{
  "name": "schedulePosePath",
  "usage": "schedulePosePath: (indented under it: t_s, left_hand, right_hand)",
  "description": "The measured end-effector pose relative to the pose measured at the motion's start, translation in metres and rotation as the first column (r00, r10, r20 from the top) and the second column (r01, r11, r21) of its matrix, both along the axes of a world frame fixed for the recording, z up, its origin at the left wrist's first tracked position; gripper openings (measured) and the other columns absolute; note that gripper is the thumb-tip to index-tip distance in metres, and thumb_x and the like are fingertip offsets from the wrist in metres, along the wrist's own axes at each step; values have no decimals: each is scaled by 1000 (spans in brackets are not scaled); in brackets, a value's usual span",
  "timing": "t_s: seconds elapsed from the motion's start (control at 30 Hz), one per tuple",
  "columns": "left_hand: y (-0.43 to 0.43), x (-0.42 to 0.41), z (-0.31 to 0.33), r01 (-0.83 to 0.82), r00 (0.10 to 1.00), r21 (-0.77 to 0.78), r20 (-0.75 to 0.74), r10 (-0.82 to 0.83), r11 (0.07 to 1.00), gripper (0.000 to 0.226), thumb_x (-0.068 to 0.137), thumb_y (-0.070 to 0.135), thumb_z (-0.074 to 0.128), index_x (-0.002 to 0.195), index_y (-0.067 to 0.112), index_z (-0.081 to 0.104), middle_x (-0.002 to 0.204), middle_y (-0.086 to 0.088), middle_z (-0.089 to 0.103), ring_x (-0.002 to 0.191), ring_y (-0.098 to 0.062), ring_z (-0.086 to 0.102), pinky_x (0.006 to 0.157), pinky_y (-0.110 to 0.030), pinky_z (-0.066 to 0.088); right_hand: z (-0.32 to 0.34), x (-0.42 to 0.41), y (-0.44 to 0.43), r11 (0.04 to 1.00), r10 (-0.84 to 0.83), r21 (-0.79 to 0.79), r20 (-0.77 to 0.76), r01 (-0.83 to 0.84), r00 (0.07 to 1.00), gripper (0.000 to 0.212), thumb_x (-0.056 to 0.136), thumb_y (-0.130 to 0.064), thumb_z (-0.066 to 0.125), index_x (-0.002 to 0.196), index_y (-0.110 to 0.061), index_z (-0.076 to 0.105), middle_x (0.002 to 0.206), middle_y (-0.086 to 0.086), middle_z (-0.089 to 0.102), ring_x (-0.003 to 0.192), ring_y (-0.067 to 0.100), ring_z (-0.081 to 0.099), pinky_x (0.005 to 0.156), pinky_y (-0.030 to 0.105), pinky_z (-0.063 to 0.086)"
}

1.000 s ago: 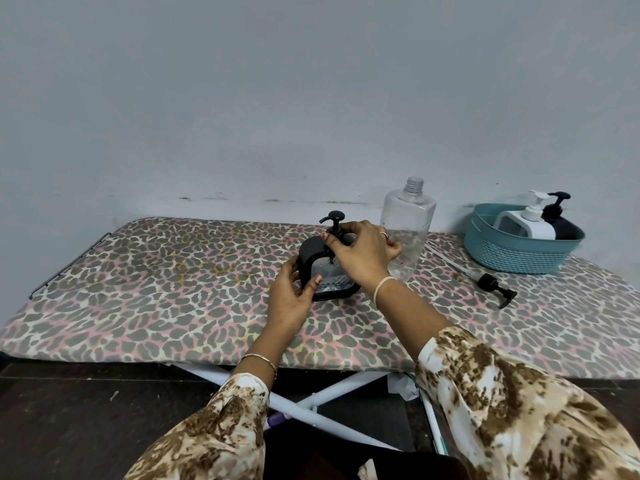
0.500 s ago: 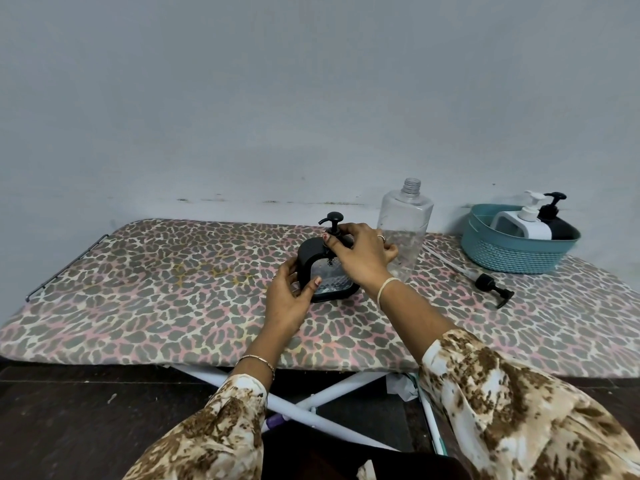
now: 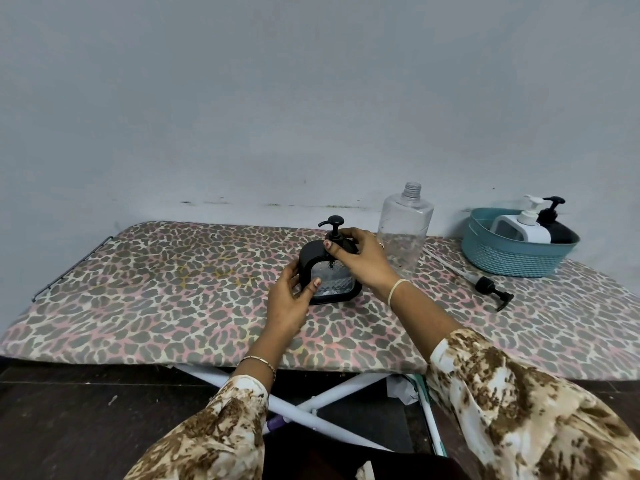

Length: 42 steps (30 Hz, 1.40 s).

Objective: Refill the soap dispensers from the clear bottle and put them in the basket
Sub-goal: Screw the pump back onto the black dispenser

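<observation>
Hands (image 3: 360, 261) still on dispenser (image 3: 330, 271) — unmoved

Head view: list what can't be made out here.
- Dispenser collar: covered by the right hand, so pump tightness is unreadable.
- Dispenser's left side: behind the left hand.
- Two dispensers in the basket: lower halves behind its wall.
- Clear bottle level: too faint.
</observation>
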<state>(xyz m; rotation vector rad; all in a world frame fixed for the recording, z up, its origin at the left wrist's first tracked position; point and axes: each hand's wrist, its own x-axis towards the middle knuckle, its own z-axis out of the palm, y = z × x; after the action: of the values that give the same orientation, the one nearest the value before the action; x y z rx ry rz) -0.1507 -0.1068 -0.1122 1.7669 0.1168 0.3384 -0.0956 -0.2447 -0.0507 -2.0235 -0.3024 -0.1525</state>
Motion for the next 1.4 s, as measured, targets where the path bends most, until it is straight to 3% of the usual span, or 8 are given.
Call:
schedulePosePath:
  t_s: [0.17, 0.37, 0.6, 0.73, 0.93, 1.1, 1.23, 1.4]
  left_hand:
    - [3, -2, 7, 68, 994, -196, -69, -82, 978, 63, 89, 12, 63, 145, 14, 34, 146, -5, 43, 131, -13, 41, 109, -38, 39]
    - [8, -7, 6, 163, 975, -321, -93, -202, 933, 61, 86, 12, 64, 141, 11, 40, 140, -7, 51, 127, -19, 50, 103, -38, 46]
    - [-20, -9, 23, 286, 943, -283, -86, -322, 915, 58, 83, 11, 67, 136, 4, 44, 131, -7, 58, 118, -19, 57, 90, -32, 55]
    - [-65, -11, 42, 308, 947, -204, -27, -320, 929, 37, 90, 10, 62, 125, 6, 50, 115, 2, 60, 104, -9, 57, 78, -11, 52]
    - [-144, -7, 54, 351, 936, -81, 25, -350, 933, 44, 96, 23, 54, 138, 18, 43, 124, 5, 56, 112, -10, 53, 92, -20, 42]
    - [-192, 15, 69, 352, 936, -53, 38, -351, 934, 47, 97, 27, 53, 141, 22, 39, 136, -1, 54, 127, -19, 50, 107, -34, 40]
    - [-220, 36, 89, 419, 905, 50, 55, -421, 907, 53, 95, 15, 55, 145, 17, 36, 135, 2, 50, 125, -10, 44, 96, -17, 33]
    - [-249, 78, 108, 501, 863, 46, 39, -503, 864, 62, 87, 6, 60, 144, 18, 37, 138, 2, 50, 122, -13, 51, 100, -27, 44]
  right_hand:
    - [1, -9, -16, 987, 155, 57, -69, -151, 985, 55, 80, -24, 77, 128, -10, 55, 122, 0, 61, 113, 11, 57, 100, 25, 44]
    - [11, -13, -38, 977, 211, 67, -134, -204, 968, 50, 72, -17, 83, 115, -22, 58, 116, -1, 63, 110, 12, 57, 96, 25, 45]
    - [27, -24, -81, 983, 177, 63, -115, -170, 977, 54, 67, -15, 86, 116, -13, 65, 111, -1, 70, 106, 10, 64, 96, 27, 49]
    - [39, -28, -117, 989, 96, 119, -54, -89, 994, 47, 67, -11, 85, 110, -16, 67, 106, 0, 72, 99, 8, 66, 87, 21, 52]
    - [50, -28, -171, 982, -71, 177, 51, 60, 996, 37, 68, -7, 84, 101, -13, 69, 97, 1, 73, 86, 1, 68, 76, 14, 51]
    - [57, -18, -207, 934, -318, 208, 110, 290, 942, 41, 65, -16, 88, 100, -16, 67, 92, -6, 71, 87, 1, 67, 81, 18, 53]
    - [62, 1, -224, 856, -509, 204, 183, 474, 841, 44, 59, -34, 89, 97, -25, 68, 95, -9, 70, 92, 7, 66, 83, 26, 54]
    - [76, 27, -238, 773, -631, 246, 203, 585, 749, 39, 63, -34, 85, 96, -30, 66, 89, -14, 66, 87, 5, 64, 83, 23, 53]
